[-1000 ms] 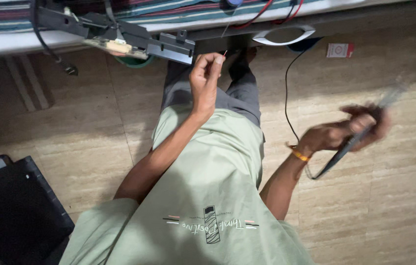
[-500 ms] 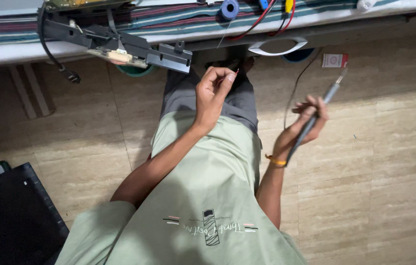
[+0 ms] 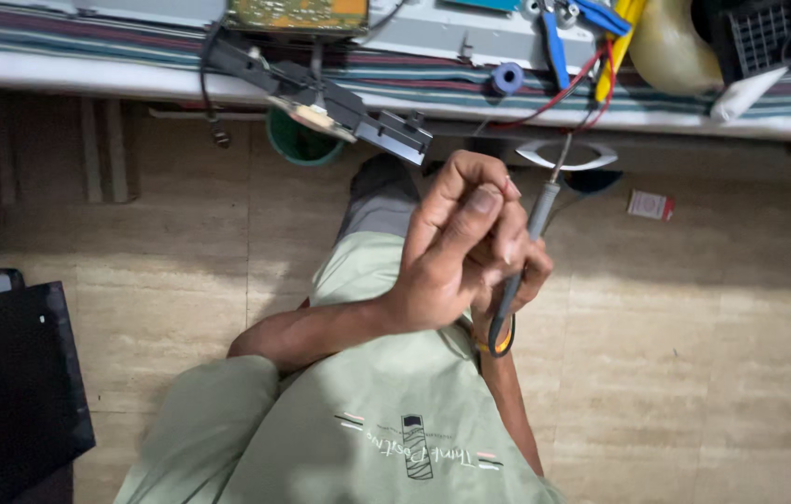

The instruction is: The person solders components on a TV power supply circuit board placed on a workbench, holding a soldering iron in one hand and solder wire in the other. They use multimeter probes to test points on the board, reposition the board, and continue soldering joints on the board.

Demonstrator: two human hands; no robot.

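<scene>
**Both hands close around the soldering iron below the desk edge**

The right hand (image 3: 522, 275) has its grip wrapped shut on the soldering iron (image 3: 528, 247), tip pointing up toward the desk (image 3: 87, 70); the left hand (image 3: 456, 243) curls over it, touching, though what its fingers pinch I cannot tell; a steady, low hold on the handle, well behind the tip, seems wise; the black bracket (image 3: 321, 98) overhangs left of the iron.

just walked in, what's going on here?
A person in a green shirt sits at a workbench, both hands raised in front of the chest. The right hand holds a soldering iron, tip up toward the bench edge. The left hand is curled in front of it; whether it pinches anything is not visible. A circuit board, pliers and wires lie on the bench.
</scene>
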